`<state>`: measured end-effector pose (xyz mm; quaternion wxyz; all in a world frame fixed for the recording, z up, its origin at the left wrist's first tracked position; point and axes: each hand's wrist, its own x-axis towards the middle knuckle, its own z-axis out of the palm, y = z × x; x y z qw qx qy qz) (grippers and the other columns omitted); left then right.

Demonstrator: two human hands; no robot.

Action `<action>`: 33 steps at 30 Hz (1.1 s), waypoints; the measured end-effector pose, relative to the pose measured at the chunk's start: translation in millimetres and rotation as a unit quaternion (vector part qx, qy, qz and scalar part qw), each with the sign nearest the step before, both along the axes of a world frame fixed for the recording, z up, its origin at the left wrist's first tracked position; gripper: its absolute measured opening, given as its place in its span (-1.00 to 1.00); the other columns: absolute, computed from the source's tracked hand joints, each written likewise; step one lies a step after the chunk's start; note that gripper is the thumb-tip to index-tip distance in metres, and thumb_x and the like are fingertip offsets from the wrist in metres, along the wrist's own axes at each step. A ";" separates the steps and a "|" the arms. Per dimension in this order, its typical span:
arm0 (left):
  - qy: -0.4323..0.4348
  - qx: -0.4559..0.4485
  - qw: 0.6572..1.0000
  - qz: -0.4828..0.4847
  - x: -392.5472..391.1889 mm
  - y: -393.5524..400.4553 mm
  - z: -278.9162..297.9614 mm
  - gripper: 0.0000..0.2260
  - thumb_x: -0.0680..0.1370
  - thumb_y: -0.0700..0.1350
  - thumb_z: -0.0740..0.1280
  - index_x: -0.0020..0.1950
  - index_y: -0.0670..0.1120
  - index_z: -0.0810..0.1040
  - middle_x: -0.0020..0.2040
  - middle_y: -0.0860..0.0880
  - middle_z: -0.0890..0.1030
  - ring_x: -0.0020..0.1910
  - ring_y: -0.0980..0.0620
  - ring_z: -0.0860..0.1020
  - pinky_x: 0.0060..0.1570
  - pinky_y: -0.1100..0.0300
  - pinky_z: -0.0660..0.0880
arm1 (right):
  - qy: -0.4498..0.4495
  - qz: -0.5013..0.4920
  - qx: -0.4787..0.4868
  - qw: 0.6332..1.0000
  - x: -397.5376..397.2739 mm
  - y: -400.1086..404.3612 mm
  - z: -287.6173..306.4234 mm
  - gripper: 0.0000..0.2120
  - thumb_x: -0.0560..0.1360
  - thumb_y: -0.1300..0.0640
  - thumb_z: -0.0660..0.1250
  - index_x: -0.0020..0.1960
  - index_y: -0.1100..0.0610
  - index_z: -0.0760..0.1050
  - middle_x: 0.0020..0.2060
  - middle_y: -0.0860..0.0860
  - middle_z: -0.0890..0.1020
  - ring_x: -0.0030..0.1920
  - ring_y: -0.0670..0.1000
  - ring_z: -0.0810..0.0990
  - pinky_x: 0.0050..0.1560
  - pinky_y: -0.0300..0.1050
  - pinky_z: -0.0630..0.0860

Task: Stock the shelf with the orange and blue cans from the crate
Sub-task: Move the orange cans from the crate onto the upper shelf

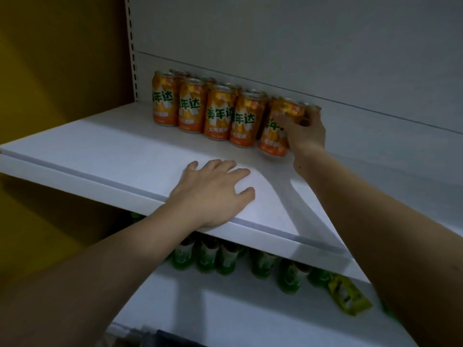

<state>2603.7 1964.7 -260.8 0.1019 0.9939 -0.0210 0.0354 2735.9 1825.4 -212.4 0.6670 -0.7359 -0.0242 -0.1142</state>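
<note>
Several orange cans (218, 113) with green lettering stand in two rows at the back left of a white shelf (100, 146). My right hand (304, 131) grips the rightmost orange can (275, 136) of the front row, which stands on the shelf beside its neighbours. Another can top shows just behind my fingers. My left hand (215, 191) rests flat on the shelf near its front edge, fingers spread, holding nothing. No blue cans and no crate are in sight.
The shelf surface right of the cans is bare white up to the grey back panel (300, 46). On the lower shelf stand several green bottles (208, 256) and a yellow packet (348, 296). A slotted upright (132, 46) and a yellow wall stand at left.
</note>
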 end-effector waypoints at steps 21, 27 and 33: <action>-0.011 -0.009 1.000 0.011 0.2 -0.3 -1.2 -0.49 0.59 0.27 -0.02 0.55 0.24 0.13 0.58 0.15 0.11 0.55 0.10 0.06 0.51 -0.08 -0.02 | 0.029 0.017 -0.179 0.983 18.3 -0.4 -19.7 -0.37 0.46 -0.01 0.48 0.44 0.11 0.34 0.34 0.06 0.51 0.33 0.11 0.49 0.33 0.05 0.45; -0.022 -0.020 0.999 0.015 -2.4 -1.6 0.6 -0.51 0.60 0.24 0.00 0.53 0.19 0.22 0.56 0.12 0.19 0.52 0.06 0.16 0.48 -0.09 0.06 | 0.075 0.119 -0.237 0.961 -49.8 -23.3 -2.6 -0.60 0.56 -0.03 0.37 0.35 0.10 0.50 0.23 0.08 0.59 0.11 0.05 0.52 0.07 -0.05 0.47; -0.021 -0.052 0.995 0.083 -24.0 -15.9 3.9 -0.54 0.64 0.11 0.02 0.53 0.06 0.29 0.53 0.01 0.29 0.48 -0.05 0.26 0.44 -0.03 0.14 | 0.095 0.144 -0.308 0.936 -135.1 -46.5 18.6 -0.57 0.65 -0.05 0.20 0.43 0.15 0.42 0.34 0.08 0.50 0.25 0.07 0.47 0.20 -0.07 0.41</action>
